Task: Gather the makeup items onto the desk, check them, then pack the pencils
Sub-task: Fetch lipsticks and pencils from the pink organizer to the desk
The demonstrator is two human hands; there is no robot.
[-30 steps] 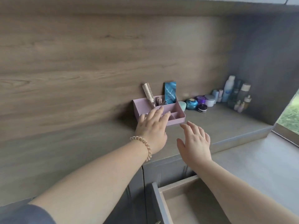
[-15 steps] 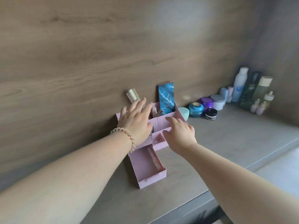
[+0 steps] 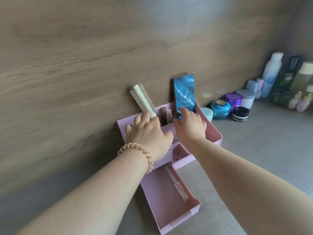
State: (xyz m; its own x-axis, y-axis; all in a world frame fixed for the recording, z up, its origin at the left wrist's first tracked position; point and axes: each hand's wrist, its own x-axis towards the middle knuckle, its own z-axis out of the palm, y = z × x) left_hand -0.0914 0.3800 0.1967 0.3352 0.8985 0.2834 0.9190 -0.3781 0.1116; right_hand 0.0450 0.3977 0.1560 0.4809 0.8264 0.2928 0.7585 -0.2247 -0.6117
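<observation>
1. While both hands reach into the pink organizer at 12 o'clock against the wood wall, left hand lies spread and loose on its left compartments, fingers touching the round hairbrush handle, not closed on it; probably steadying the box.
2. Right hand curls at the base of the blue palette, fingertips pinching a small dark item; cannot tell what it is or how firm the grip is.
3. Pencil-like sticks stand upright in the middle slot between the hands, likely stored that way for easy picking.
4. Drawer is pulled open toward 6 o'clock, one patterned stick lying along its right wall.
5. Jars and bottles sit untouched at 2 o'clock.
6. Versus half a second earlier: view closer, right hand moved up from the front cells to the palette base; left hand about the same.
</observation>
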